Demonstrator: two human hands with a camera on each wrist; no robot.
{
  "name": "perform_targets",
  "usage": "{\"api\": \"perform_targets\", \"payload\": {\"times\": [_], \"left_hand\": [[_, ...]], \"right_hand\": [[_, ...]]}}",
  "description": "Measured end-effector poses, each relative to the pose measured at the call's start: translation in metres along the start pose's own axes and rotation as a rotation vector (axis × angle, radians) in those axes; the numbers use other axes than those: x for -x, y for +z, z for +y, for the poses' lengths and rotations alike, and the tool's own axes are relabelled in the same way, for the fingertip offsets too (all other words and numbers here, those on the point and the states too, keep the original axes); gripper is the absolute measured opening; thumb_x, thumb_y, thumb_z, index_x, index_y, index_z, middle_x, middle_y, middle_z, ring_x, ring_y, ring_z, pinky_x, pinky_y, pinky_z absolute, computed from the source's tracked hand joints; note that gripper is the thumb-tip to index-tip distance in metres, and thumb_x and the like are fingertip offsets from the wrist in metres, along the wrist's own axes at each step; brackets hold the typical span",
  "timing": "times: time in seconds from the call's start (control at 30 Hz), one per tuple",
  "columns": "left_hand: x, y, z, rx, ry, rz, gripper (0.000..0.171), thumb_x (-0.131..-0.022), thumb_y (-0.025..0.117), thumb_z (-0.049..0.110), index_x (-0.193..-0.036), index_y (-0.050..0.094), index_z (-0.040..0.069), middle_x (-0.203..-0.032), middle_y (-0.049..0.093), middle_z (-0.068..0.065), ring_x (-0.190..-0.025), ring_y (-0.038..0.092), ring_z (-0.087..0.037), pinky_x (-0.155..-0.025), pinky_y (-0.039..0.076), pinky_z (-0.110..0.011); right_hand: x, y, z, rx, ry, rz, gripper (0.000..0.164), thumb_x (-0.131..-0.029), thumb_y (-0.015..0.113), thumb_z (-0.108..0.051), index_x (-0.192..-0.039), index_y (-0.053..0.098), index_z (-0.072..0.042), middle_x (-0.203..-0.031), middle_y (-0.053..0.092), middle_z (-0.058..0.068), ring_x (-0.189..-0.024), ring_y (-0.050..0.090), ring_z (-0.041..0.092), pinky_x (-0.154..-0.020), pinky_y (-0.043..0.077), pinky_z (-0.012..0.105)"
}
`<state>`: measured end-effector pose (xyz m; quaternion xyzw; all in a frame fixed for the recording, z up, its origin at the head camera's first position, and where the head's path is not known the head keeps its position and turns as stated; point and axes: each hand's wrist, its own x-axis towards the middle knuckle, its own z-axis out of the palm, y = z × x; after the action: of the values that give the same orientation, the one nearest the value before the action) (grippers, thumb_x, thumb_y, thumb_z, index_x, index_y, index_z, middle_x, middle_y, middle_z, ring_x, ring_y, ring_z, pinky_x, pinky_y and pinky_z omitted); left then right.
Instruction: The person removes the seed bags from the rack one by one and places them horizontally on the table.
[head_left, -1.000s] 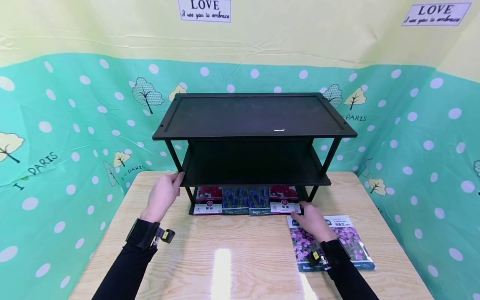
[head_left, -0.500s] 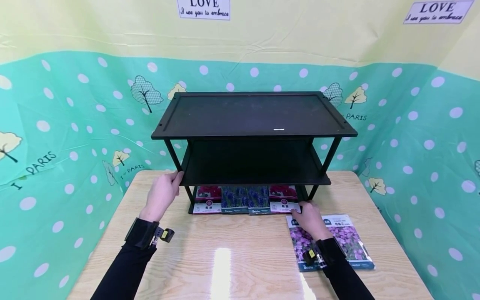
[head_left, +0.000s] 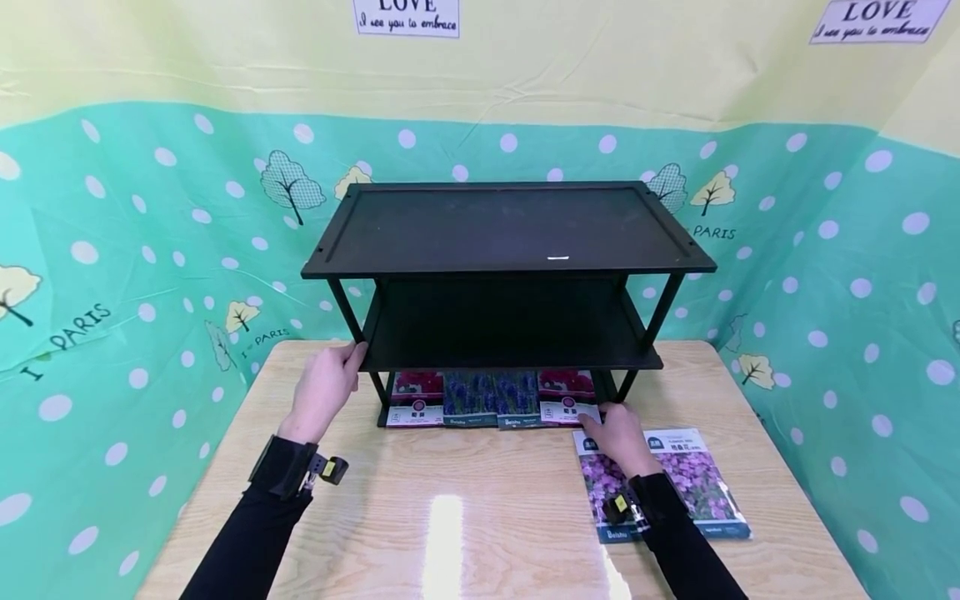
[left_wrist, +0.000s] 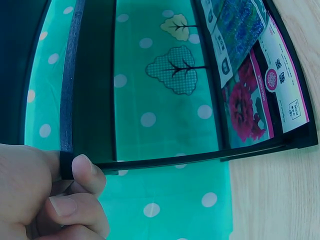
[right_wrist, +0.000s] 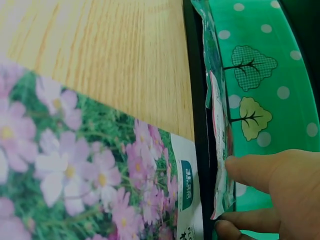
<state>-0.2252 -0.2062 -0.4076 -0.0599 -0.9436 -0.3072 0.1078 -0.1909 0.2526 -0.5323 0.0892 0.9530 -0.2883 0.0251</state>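
Note:
A black three-tier shelf rack (head_left: 510, 229) stands on the table. My left hand (head_left: 324, 390) grips the front left corner of its middle shelf; in the left wrist view the thumb and curled fingers (left_wrist: 82, 207) close round that corner. On the bottom shelf lie red-flower seed packets (head_left: 417, 402) at both ends, with blue-flower seed packets (head_left: 470, 402) between them. My right hand (head_left: 624, 437) is at the right-hand red-flower packet (head_left: 564, 400). In the right wrist view its thumb presses the packet's face (right_wrist: 221, 145) while the other fingers curl at the packet's end, by the shelf rim.
Purple-flower seed packets (head_left: 701, 483) lie on the wooden table (head_left: 390, 517), partly under my right forearm. A teal dotted cloth (head_left: 150, 333) surrounds the table at the back and both sides. The middle shelf (head_left: 510, 325) carries nothing visible.
My right thumb has slid slightly left over the red-flower packet, and the right wrist has shifted slightly. My left hand keeps its grip on the rack.

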Motion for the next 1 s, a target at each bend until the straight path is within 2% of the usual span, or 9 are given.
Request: {"api": "perform_targets", "payload": {"times": [0.2,0.53,0.73,1.0], "left_hand": [[0.0006,-0.0017,0.0012,-0.003,0.000,0.007,0.043,-0.112,0.043,0.032,-0.083,0.066,0.009,-0.059,0.053,-0.003,-0.044,0.040,-0.019,-0.042,0.031,-0.031],[0.0007,-0.0015,0.0000,0.000,-0.010,-0.014,0.044,-0.112,0.042,0.035,-0.093,0.071,0.008,-0.060,0.056,-0.003,-0.045,0.042,-0.018,-0.043,0.032,-0.031],[0.0004,-0.0015,-0.0011,-0.003,-0.011,-0.022,0.045,-0.112,0.041,0.035,-0.091,0.069,0.007,-0.060,0.056,-0.003,-0.045,0.042,-0.019,-0.044,0.033,-0.032],[0.0001,-0.0005,-0.0028,-0.004,-0.003,-0.017,0.046,-0.112,0.041,0.036,-0.089,0.069,0.007,-0.061,0.056,-0.003,-0.044,0.042,-0.018,-0.042,0.032,-0.031]], "right_hand": [[-0.0009,-0.0015,-0.0015,-0.001,-0.025,0.005,0.060,-0.098,0.068,-0.029,-0.133,0.055,0.017,-0.132,0.055,0.041,-0.120,0.060,0.051,-0.099,0.050,0.059],[0.0000,-0.0006,-0.0005,-0.037,0.041,-0.032,0.060,-0.099,0.067,-0.028,-0.136,0.052,0.016,-0.137,0.053,0.040,-0.120,0.060,0.048,-0.100,0.050,0.058],[0.0025,0.0002,-0.0013,-0.043,0.046,-0.018,0.059,-0.097,0.068,-0.027,-0.134,0.054,0.016,-0.135,0.053,0.040,-0.118,0.061,0.048,-0.098,0.051,0.057],[0.0001,0.0021,-0.0015,-0.030,0.056,-0.005,0.059,-0.097,0.070,-0.029,-0.131,0.055,0.015,-0.132,0.054,0.040,-0.107,0.063,0.041,-0.092,0.053,0.054]]}}
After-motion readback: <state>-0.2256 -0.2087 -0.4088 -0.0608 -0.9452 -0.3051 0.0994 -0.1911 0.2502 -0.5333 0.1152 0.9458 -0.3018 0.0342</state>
